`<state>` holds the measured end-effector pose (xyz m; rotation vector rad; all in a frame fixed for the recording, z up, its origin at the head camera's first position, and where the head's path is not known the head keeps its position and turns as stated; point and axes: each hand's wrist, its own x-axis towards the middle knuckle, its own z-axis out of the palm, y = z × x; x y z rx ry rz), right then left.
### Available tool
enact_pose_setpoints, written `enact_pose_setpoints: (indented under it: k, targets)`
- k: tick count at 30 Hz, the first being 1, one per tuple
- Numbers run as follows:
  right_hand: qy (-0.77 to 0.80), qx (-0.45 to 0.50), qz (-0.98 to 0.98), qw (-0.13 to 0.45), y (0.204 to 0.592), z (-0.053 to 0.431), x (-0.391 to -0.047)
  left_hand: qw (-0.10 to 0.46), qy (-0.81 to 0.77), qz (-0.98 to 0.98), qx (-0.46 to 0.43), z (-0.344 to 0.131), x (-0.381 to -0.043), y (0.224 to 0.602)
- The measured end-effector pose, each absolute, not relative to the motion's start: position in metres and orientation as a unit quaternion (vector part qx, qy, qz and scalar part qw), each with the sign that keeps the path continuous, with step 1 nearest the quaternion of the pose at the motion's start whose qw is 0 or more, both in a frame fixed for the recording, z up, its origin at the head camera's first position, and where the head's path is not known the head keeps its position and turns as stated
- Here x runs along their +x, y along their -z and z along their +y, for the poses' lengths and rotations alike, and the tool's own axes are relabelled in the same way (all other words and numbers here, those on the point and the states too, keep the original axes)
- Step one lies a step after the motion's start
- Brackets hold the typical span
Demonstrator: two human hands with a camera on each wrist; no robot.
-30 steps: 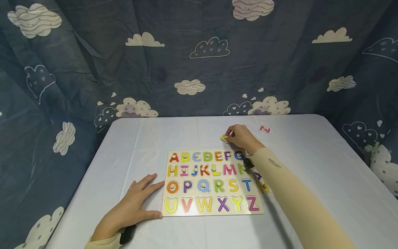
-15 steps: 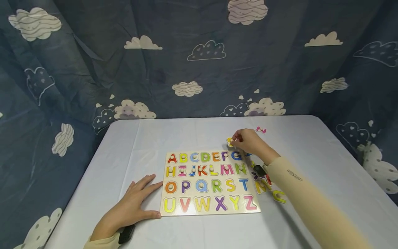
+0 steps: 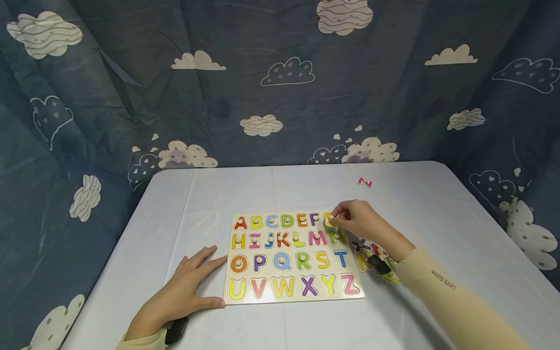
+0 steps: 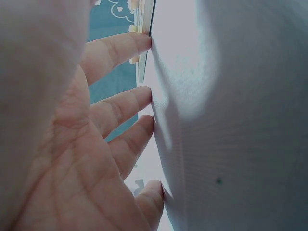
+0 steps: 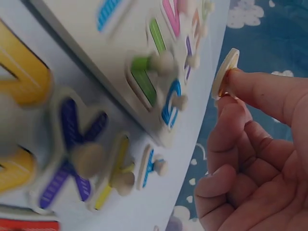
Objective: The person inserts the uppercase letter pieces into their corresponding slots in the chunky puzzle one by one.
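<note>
The wooden alphabet board (image 3: 270,265) lies flat on the table, with knobbed letters in its upper rows and part of the third. My right hand (image 3: 369,221) pinches a yellow letter piece, an S by its shape (image 3: 328,218), between thumb and finger over the board's top right corner. In the right wrist view this letter piece (image 5: 225,74) appears edge-on, raised above the board. My left hand (image 3: 185,287) is spread at the board's left edge. In the left wrist view, its fingertips (image 4: 143,42) rest on the white cloth, one right at the board's edge.
A pink letter piece (image 3: 365,182) lies alone behind the board. Several loose letters lie off the board's right side, partly under my right arm, among them a purple X (image 5: 72,149), a yellow Y (image 5: 115,178) and a blue T (image 5: 148,167). A dark cloud-patterned curtain (image 3: 245,97) hangs behind.
My right hand has brought the yellow S from behind the board toward me and slightly right, to over the top right corner. My left hand stays at the left edge.
</note>
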<state>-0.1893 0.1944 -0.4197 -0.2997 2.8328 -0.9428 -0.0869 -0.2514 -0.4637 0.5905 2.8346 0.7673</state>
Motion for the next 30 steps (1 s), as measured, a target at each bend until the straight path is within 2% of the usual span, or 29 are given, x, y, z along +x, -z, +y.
enact_pose_setpoints:
  k: [15,30]
  targets:
    - [0.340,-0.096,0.930,0.100,0.435,0.175,-0.133,0.069,-0.254,0.944,0.200,-0.251,-0.087,0.463]
    - [0.362,-0.096,0.923,0.090,0.442,0.161,-0.109,0.069,-0.251,0.944,0.201,-0.252,-0.086,0.463]
